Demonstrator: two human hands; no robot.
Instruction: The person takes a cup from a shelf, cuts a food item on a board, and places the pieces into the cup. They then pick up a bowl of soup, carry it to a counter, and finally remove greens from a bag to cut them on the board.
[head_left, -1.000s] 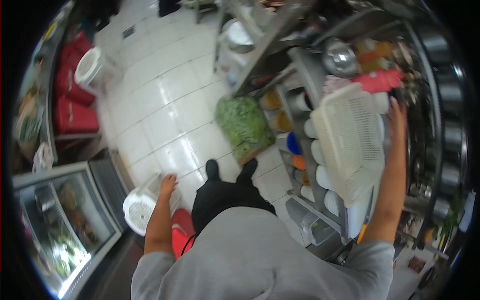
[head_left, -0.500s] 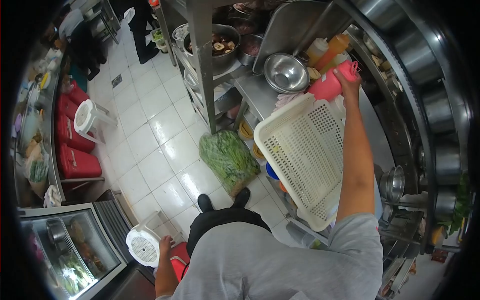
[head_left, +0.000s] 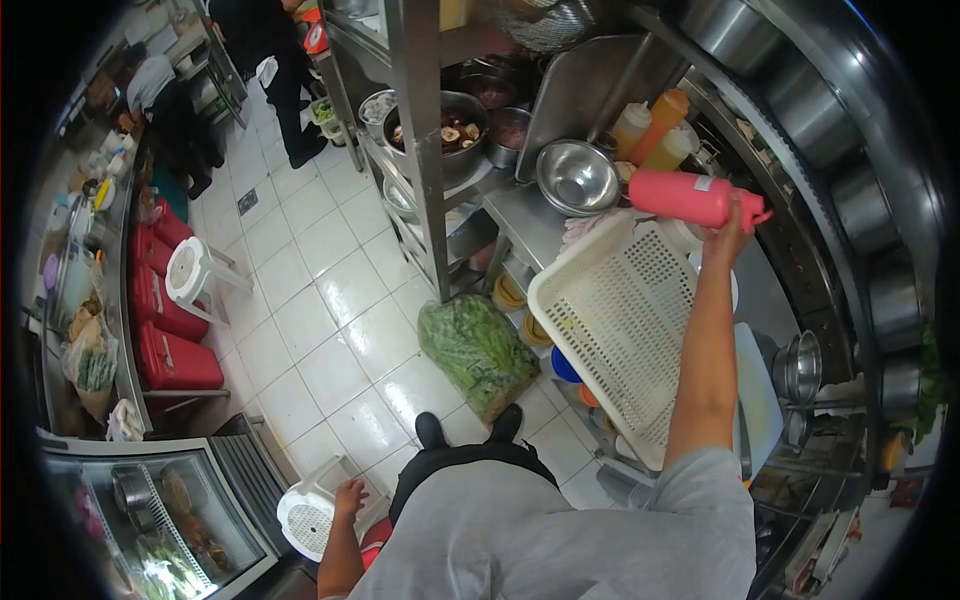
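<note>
My right hand (head_left: 728, 240) is closed around the neck of a pink bottle (head_left: 680, 197), which is held nearly sideways with its cap and loop to the right. Below it sits a white perforated plastic basket (head_left: 625, 320), resting tilted along the metal counter. A steel bowl (head_left: 578, 177) stands just left of the bottle, and squeeze bottles (head_left: 655, 125) stand behind it. My left hand (head_left: 350, 500) hangs low with its fingers apart and nothing in it, beside a white stool (head_left: 308, 520).
A plastic bag of leafy greens (head_left: 475, 350) lies on the tiled floor before my feet. A steel shelf post (head_left: 420, 150) rises close to the counter. Red bins (head_left: 175, 360) line the left side. A glass-topped fridge (head_left: 150, 520) is at lower left. Two people stand at the far left.
My right hand has drawn the pink bottle to the right and turned it nearly sideways. My left hand has risen slightly. The whole view has shifted a little.
</note>
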